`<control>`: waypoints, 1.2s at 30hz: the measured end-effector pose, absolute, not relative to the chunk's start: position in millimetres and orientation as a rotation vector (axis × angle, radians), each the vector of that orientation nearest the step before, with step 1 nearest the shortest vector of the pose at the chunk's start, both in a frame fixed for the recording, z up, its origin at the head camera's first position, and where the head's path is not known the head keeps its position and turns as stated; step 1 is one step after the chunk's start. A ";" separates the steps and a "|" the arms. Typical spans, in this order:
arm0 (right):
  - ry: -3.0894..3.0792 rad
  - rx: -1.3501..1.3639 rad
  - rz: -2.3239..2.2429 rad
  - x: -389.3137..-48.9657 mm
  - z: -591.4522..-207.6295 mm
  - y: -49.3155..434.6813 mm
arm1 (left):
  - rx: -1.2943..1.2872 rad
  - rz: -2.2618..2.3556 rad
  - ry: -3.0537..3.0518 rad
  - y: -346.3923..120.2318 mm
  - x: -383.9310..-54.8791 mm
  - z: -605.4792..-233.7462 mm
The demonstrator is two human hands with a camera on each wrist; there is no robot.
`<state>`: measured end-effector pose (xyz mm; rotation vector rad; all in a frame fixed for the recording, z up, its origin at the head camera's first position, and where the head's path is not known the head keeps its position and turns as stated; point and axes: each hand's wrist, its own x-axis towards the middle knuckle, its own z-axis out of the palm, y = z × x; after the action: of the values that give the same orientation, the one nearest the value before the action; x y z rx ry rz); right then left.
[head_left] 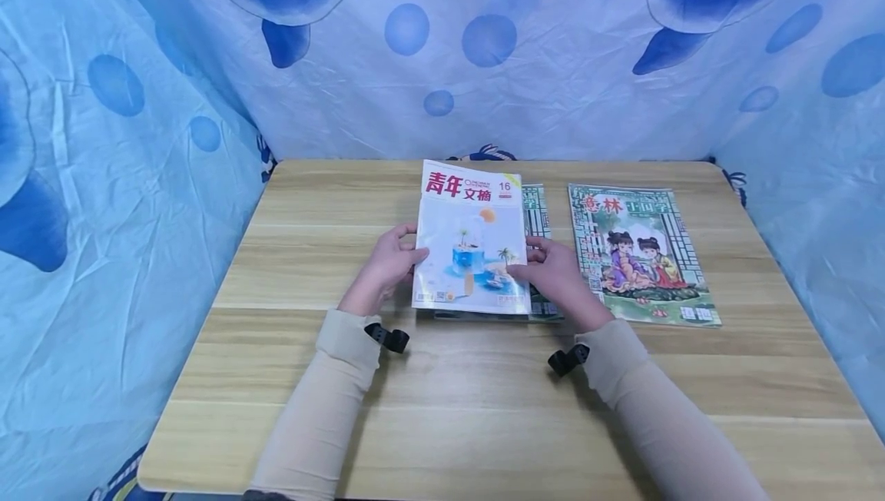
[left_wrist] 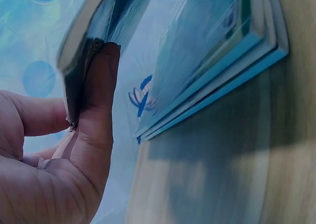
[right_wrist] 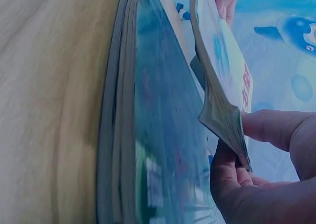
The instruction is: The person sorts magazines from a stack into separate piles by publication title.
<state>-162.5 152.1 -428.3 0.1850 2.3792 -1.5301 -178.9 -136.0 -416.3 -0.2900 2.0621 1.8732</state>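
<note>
L hand [head_left: 390, 264] & R hand [head_left: 556, 274] both pinch the white mag [head_left: 442, 228] by its side edges, thumbs on top, fingers under. It's btwn my hands, just above the pile [head_left: 535, 213]; green mag [head_left: 643, 270] lies flat to the R of R hand. Pages bulge nr my R thumb, so I'd say: pinch the full thickness, hands level, even grip, knuckles clear of pile.
</note>
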 end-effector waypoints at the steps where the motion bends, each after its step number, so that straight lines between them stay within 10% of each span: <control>1: 2.380 0.186 -1.530 -163.1 -427.4 149.9 | -0.299 1.865 2.072 -138.0 -178.4 -414.1; 36: 2.343 -0.050 -1.510 -191.3 -424.9 16.2 | -0.478 1.551 2.268 -259.0 -175.6 -412.0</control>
<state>-191.3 16.2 -424.9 -0.0495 2.3435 -1.5100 -175.6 -259.0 -412.0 -0.4783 2.2681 1.5510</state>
